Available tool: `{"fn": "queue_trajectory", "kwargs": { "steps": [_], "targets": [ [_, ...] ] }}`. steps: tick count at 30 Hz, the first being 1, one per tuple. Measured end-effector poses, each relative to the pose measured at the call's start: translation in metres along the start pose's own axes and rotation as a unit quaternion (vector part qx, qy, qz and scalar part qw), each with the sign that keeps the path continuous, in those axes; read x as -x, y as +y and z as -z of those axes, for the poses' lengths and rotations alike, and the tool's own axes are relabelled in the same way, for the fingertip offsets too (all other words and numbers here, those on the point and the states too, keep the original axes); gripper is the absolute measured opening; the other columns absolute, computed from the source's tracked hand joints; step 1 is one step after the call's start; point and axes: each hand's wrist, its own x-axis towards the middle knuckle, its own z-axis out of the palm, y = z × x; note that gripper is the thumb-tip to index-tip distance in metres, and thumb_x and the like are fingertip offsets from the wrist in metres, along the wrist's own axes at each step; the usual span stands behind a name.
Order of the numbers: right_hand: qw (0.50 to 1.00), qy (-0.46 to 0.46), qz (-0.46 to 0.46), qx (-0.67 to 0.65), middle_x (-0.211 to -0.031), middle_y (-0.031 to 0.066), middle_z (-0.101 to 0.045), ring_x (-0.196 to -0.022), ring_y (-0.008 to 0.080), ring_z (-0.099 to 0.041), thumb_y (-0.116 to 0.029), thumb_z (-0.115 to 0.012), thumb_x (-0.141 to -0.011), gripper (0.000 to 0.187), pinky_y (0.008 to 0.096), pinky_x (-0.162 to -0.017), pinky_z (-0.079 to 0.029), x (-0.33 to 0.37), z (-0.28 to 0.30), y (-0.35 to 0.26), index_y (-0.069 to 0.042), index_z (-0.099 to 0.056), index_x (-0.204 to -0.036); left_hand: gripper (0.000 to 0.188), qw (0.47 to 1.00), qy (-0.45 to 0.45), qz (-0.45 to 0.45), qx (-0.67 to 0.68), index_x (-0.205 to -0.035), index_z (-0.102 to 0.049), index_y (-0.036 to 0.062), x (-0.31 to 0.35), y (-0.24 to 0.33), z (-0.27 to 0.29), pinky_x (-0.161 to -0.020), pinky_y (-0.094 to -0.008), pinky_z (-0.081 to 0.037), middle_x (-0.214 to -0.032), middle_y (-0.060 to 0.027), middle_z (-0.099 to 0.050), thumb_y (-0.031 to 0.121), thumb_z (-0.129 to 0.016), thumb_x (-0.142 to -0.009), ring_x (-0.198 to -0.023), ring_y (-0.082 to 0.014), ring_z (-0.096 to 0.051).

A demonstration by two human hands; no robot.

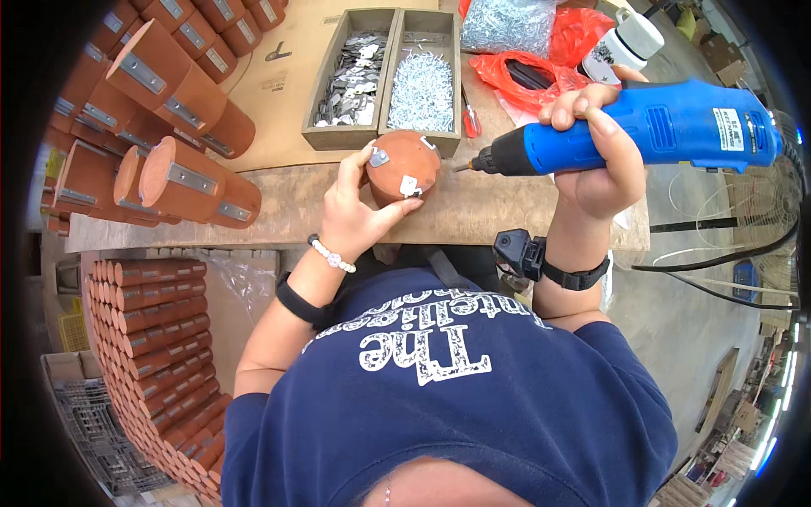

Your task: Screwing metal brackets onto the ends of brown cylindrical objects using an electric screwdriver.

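Note:
My left hand [359, 207] is wrapped round a reddish-brown cylinder [404, 160] at the table's near edge, its round end facing up. Small metal clips [409, 187] sit at the rim of that end. My right hand [601, 156] grips a blue electric screwdriver [655, 127], held level with its bit pointing left toward the cylinder. A gap separates the bit tip from the cylinder. Just beyond the cylinder stands a wooden box with two compartments: flat metal clips [355, 80] fill the left one, and small silver screws [422, 91] the right.
Finished-looking cylinders with metal strips [190, 182] are piled on the table's left, and more are stacked [160, 338] below. At the back right lie a bag of screws [507, 24], a red plastic bag [528, 80] and a white bottle [623, 44]. A black cable [735, 262] hangs at right.

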Motion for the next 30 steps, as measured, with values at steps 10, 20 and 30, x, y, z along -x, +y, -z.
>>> {"fn": "queue_trajectory", "kwargs": {
  "steps": [10,20,30],
  "targets": [
    [0.999,-0.017,0.001,0.030,-0.076,0.0106,-0.049,-0.067,0.0211,-0.051,-0.007,-0.044,-0.071,0.048,0.0382,-0.066,-0.042,0.003,0.013,-0.012,0.003,-0.030,-0.116,0.106,0.942,-0.272,0.072,0.181,-0.131,-0.015,0.0078,-0.019,0.000,0.015,-0.094,-0.0362,-0.034,-0.123,-0.0199,-0.039,0.011,-0.081,-0.048,-0.113,-0.0250,-0.041],
    [0.998,0.042,-0.001,0.048,-0.076,0.0102,-0.049,-0.067,0.0207,-0.051,-0.008,-0.045,-0.071,0.048,0.0381,-0.065,-0.042,0.009,0.026,-0.023,0.002,-0.030,-0.116,0.078,0.875,-0.478,0.050,0.049,-0.126,-0.031,0.0092,-0.107,0.016,0.042,-0.080,-0.0313,-0.041,-0.103,-0.0085,-0.053,0.012,-0.073,-0.060,-0.095,-0.0191,-0.050],
    [0.999,0.026,0.016,0.036,-0.073,0.0110,-0.050,-0.063,0.0214,-0.052,-0.005,-0.049,-0.070,0.047,0.0373,-0.062,-0.044,0.013,0.024,-0.028,0.003,-0.031,-0.113,0.017,0.889,-0.313,-0.132,-0.309,-0.080,-0.058,0.0052,-0.147,-0.027,-0.032,-0.068,-0.0352,-0.043,-0.079,-0.0092,-0.058,0.015,-0.063,-0.067,-0.078,-0.0265,-0.055]
  ]
}}
